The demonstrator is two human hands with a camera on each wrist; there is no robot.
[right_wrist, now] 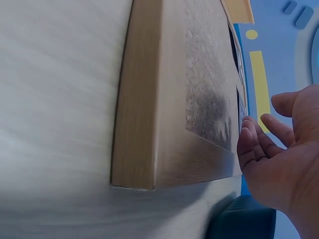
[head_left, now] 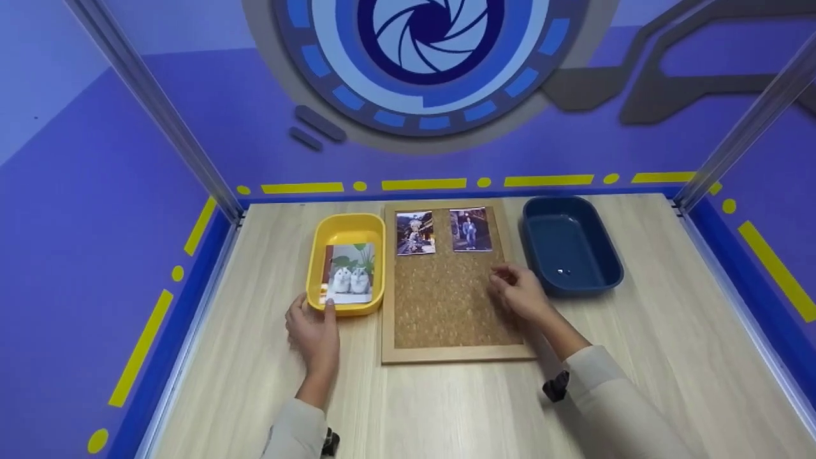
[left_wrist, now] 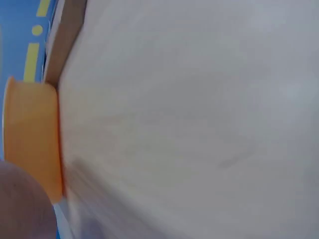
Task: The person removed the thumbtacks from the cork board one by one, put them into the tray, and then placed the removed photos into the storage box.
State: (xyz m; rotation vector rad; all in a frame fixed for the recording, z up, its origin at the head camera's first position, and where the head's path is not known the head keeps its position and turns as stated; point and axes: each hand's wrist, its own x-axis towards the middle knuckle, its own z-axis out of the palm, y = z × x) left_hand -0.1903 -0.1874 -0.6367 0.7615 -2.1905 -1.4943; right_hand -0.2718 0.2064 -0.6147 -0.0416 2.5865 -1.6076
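My left hand (head_left: 313, 335) holds the front left corner of a yellow tray (head_left: 314, 264), its thumb at the front rim and its fingers along the outer side. In the tray lies a photo (head_left: 350, 280) of two white small animals before green leaves. My right hand (head_left: 519, 294) hovers over the right side of a wood-framed cork board (head_left: 440, 299), fingers loosely bent; the right wrist view shows nothing in them. Two photos are on the board's upper part: one at left (head_left: 415, 233), another at right (head_left: 471, 229) showing a standing person.
Right of the board stands a dark blue tray (head_left: 554, 233) with small bright spots at its bottom, too small to tell. Everything sits on a pale wooden table (head_left: 446, 408). Printed blue-purple panels (head_left: 210, 121) wall in the back and sides.
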